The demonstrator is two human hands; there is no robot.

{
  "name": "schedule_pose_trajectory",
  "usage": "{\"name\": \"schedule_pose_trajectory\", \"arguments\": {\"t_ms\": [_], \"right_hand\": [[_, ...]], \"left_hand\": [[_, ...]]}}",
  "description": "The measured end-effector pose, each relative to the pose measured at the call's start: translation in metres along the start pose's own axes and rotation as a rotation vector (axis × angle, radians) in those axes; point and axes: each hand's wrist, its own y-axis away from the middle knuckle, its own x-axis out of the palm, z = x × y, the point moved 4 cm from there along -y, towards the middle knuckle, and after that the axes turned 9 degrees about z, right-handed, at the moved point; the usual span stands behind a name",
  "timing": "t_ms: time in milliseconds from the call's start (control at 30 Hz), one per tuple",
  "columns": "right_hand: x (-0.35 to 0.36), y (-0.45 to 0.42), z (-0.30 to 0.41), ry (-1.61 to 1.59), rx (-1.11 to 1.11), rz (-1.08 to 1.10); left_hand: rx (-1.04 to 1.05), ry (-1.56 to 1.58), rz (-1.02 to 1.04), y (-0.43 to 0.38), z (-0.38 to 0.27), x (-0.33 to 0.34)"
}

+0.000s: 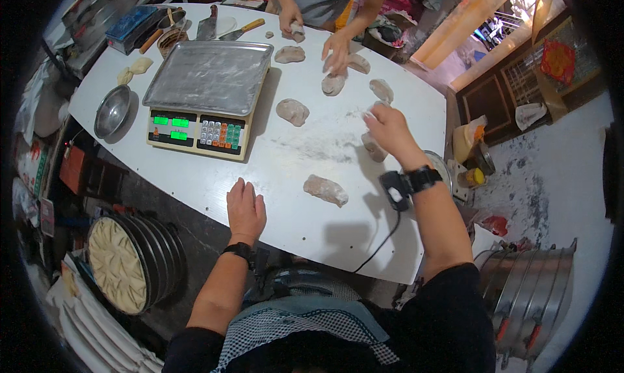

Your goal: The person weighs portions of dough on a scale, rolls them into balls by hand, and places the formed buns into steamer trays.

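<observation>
My left hand (245, 209) lies palm down at the near edge of the white table (278, 217), empty with its fingers extended. My right hand (392, 131) is over the table's right side, fingers bent beside a floured dough piece (374, 147). Another dough piece (381, 90) lies just beyond its fingertips; whether the fingers grip anything is hidden. A longer floured dough piece (325, 190) sits between my hands. Farther in is a rounded dough lump (292, 112). Loose flour (317, 146) streaks the middle of the tabletop.
A digital scale (195, 131) with a metal tray (209, 75) stands left, beside a steel bowl (113, 112). Across the table, a co-worker's hands (336, 51) handle dough. A cleaver (207, 26) lies at the back. Stacked steamers (156, 261) stand at lower left.
</observation>
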Motion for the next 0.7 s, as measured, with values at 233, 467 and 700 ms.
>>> {"name": "schedule_pose_trajectory", "arguments": {"t_ms": [233,467,700], "right_hand": [[0.042,0.08,-0.07,0.249,0.234,0.303],[0.171,0.112,-0.017,-0.044,0.017,0.132],[0.175,0.125,0.034,-0.352,-0.236,-0.013]], "left_hand": [[-0.007,-0.004,0.001,0.001,0.0,-0.002],[0.001,-0.035,0.019,0.0,-0.002,-0.003],[0.009,-0.049,-0.002,0.001,-0.002,-0.002]]}}
